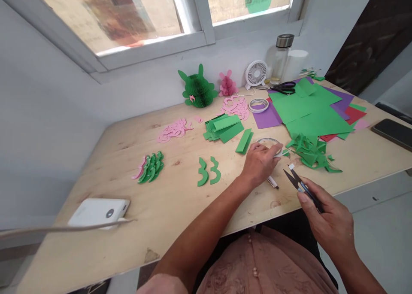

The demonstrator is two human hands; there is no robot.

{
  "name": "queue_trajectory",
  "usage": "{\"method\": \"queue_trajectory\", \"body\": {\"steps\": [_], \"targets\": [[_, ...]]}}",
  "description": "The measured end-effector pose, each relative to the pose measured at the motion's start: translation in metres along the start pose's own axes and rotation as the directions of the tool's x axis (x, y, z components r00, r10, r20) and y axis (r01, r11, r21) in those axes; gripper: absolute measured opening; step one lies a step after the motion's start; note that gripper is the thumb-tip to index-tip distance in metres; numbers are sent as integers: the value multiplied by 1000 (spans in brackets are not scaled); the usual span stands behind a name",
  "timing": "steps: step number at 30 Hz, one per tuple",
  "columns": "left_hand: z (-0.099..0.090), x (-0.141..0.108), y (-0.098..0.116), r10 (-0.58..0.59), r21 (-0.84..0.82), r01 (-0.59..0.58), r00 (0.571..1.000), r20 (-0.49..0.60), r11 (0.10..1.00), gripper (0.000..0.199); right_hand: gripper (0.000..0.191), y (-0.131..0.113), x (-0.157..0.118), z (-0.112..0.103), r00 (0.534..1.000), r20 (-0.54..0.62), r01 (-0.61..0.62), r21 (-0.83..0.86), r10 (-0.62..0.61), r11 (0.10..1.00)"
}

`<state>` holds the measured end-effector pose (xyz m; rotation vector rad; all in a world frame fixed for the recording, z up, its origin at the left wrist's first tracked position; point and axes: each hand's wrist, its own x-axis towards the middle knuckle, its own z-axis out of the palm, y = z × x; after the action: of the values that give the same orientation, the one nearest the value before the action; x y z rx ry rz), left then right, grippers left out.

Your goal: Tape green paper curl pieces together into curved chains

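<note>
Pale wooden desk (180,216) under a window, paper bits all over it. Progress, my read: partway. Two green scalloped paper cutouts, one left (202,172) and one right (215,170), lie flat mid-desk; a cluster of overlapping green scalloped pieces (152,167) with whitish spots sits further left and looks done. Two pleated paper figures, green (198,90) and pink (227,85), stand assembled at the wall. Looks unused so far: the pile of folded green paper strips (224,127), one folded green strip (243,142) apart from it, and big green paper sheets (309,109). Pose: left hand (262,161) is palm down, forearm crossing from lower left, fingers gripping a white ring-shaped tape roll (269,140) on the desk. Right hand (328,212) is at the front edge, thumb on top, clasping black-bladed snips (302,189) aimed toward the left; small white piece (291,167) at the tips.
</note>
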<state>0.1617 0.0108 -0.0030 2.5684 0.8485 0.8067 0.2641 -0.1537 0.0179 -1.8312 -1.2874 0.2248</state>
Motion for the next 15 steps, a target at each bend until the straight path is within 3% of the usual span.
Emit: {"method": "queue_trajectory", "body": {"steps": [5,8,10,12,15], "targets": [[-1,-5,0,31,27,-33,996,80,999,26,33,2,2,2,999,31,19,-6,-19,1000],[-11,-15,2,2,-80,-3,1000,-6,997,21,33,1,2,4,998,50,27,-4,-26,1000],[-21,-25,4,-102,-216,78,990,-99,973,20,32,1,2,6,996,73,44,2,-44,999],[-33,-37,6,-264,-382,192,954,-144,904,20,32,1,3,8,990,116,75,12,-76,997],[-53,-54,9,-464,-629,334,884,-49,702,17,32,0,4,12,967,202,150,35,-154,988]]}}
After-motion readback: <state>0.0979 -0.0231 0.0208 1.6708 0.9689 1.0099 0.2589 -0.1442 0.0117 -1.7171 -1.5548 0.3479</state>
